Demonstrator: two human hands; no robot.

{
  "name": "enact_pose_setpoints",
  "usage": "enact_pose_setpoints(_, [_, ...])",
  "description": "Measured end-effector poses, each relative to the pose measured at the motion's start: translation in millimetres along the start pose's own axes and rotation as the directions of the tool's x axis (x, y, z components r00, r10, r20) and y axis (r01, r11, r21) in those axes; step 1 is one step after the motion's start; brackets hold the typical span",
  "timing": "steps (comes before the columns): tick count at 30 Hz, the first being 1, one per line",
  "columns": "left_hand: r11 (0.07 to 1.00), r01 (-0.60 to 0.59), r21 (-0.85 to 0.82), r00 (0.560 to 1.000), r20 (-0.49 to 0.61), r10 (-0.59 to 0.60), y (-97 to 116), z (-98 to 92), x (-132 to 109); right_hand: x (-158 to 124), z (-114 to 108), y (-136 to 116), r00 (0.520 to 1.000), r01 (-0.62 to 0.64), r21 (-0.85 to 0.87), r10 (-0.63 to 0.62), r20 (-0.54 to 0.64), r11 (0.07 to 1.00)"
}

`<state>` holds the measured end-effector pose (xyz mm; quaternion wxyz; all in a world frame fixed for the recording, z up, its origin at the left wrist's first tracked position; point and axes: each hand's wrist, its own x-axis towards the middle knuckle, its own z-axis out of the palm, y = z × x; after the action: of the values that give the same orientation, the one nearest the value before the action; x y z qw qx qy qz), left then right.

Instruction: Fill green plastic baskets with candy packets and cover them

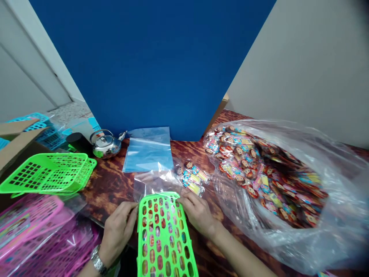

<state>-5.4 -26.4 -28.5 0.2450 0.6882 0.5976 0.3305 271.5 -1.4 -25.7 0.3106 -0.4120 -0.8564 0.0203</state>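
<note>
A bright green perforated plastic basket (163,234) stands tilted on the table edge in front of me, with colourful toy packets showing through its holes. My left hand (117,231), with a watch on the wrist, grips its left side. My right hand (197,213) grips its upper right corner. Just beyond the basket lies a clear plastic bag (152,181), and beside it a few loose cartoon-figure toy packets (193,177).
A large clear sack (331,215) full of the same toy packets lies at right. A stack of blue zip bags (148,152), a steel kettle (105,145), an empty green basket (47,173) and pink baskets (34,234) sit at left. A blue panel (150,65) stands behind.
</note>
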Motion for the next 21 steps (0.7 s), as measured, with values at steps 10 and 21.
enact_pose_setpoints(10, [0.995, 0.042, 0.094, 0.996, -0.082, -0.035, -5.9, 10.9, 8.6, 8.1, -0.1, -4.6, 0.995, -0.083, 0.010, 0.083, 0.060, 0.996])
enact_pose_setpoints(21, [0.955, -0.178, 0.236, 0.972, -0.110, 0.209, -5.4, 5.9, 19.5, 7.9, 1.3, -2.1, 0.995, -0.079, 0.020, 0.077, 0.058, 0.997])
